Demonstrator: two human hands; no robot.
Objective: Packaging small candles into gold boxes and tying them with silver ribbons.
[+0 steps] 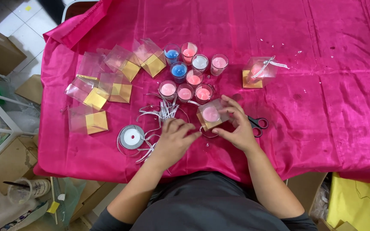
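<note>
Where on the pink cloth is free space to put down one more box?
Free: the wide cloth right of the scissors and the ribbon-tied box; also the far strip behind the candle glasses. Crowded: empty clear boxes, ribbon spool and both hands.

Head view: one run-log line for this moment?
left hand: on silver ribbon | right hand: holds clear gold-based box with pink candle | black scissors: beside right hand

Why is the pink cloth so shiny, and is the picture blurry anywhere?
Head view: the pink satin cloth catches the light overhead, so pale sheen streaks run along its folds; the clear boxes glint too. The left hand and right hand look slightly soft at the small box with a pink candle. The cloth's far edges bend a little from the wide lens.
</note>
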